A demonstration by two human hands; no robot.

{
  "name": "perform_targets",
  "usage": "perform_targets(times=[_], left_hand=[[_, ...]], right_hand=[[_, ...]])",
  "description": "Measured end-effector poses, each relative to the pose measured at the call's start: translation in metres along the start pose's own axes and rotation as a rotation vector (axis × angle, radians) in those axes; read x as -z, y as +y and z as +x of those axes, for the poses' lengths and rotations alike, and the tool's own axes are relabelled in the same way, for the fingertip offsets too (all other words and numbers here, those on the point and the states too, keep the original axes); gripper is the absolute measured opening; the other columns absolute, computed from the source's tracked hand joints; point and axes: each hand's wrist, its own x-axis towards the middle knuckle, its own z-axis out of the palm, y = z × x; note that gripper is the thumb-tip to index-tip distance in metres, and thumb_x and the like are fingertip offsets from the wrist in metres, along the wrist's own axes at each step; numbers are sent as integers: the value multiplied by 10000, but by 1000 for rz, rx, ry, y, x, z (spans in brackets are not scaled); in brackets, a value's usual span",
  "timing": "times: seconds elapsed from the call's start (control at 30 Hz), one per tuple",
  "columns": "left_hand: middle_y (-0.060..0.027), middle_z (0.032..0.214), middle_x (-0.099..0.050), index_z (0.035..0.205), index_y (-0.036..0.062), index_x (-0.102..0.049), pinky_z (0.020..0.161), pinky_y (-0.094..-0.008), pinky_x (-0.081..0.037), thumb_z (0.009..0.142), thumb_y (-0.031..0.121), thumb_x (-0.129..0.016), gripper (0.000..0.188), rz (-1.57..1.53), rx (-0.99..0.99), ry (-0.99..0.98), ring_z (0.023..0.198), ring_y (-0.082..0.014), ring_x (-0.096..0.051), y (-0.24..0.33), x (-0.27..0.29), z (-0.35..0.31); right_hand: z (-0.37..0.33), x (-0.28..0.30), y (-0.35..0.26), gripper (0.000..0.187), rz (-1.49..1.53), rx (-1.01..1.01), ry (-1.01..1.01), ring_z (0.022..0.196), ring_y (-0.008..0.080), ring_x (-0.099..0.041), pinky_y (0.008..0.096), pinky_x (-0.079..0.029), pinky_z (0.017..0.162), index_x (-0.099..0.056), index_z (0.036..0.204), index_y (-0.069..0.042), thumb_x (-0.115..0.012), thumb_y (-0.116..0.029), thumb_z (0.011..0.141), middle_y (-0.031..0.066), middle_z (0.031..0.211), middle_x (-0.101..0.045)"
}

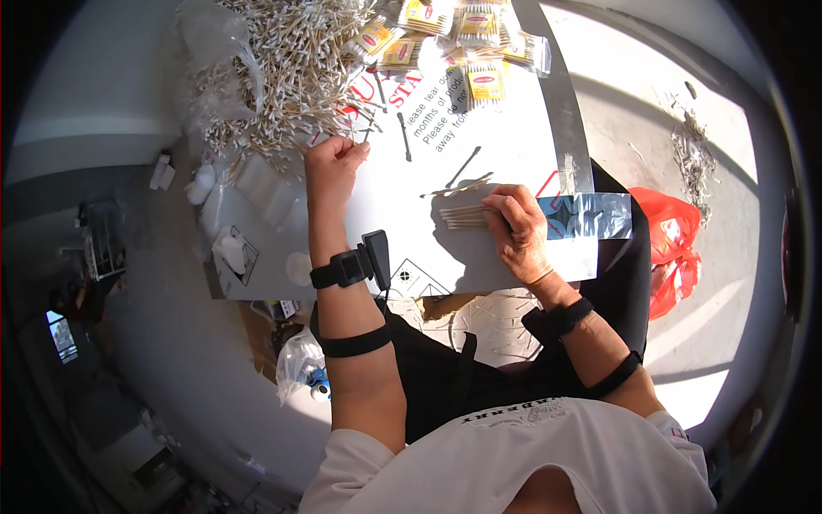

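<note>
A large heap of loose cotton swabs (282,73) covers the far left of the white printed board (377,231). At its near edge is my left hand (332,171), thumb and fingertips pinched together. A thin stick shows by those fingertips, but whether they hold it is unclear. My right hand (520,230) is closed around a bundle of cotton swabs (464,218), their tips pointing left. One loose cotton swab (455,188) lies just beyond the bundle. Several thin dark swab-shaped marks (405,137) lie mid-board; I cannot tell whether they are swabs or shadows.
Several packed bags of cotton swabs (485,83) with yellow labels lie at the back. Clear plastic (221,51) rests on the heap's left. Silver-and-blue tape (599,215) crosses the right edge. A red plastic bag (670,248) sits on the floor at right.
</note>
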Motion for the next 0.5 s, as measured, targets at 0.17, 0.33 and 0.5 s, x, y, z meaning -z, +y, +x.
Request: perform_targets(times=[0.17, 0.33, 0.5], left_hand=[[-10, 649, -589, 701, -46, -599, 530, -224, -413, 834, 16, -683, 169, 87, -19, 29, 561, -74, -507, -4, -18, -8], [-21, 685, -607, 758, -43, -623, 536, -213, -416, 875, 18, -641, 133, -186, -119, 217, 565, -77, -513, -9, -19, -9], [-1, 627, -574, 789, -42, -648, 519, -241, -377, 856, 65, -656, 126, 125, -205, -95, 554, -65, -467, -5, -26, -20]], right_hand=[[-1, 1, 1, 216, -36, 21, -8, 897, 264, -611, 328, -507, 768, -630, 971, -21, -627, 82, 781, 116, 991, -588], [0, 3, -4, 209, 48, -40, -3, 901, 287, -610, 352, -516, 767, -625, 969, -33, -637, 61, 783, 115, 994, -586], [-2, 3, 0, 204, 78, -55, 8, 891, 279, -615, 336, -513, 763, -630, 974, -33, -638, 57, 792, 114, 990, -587]])
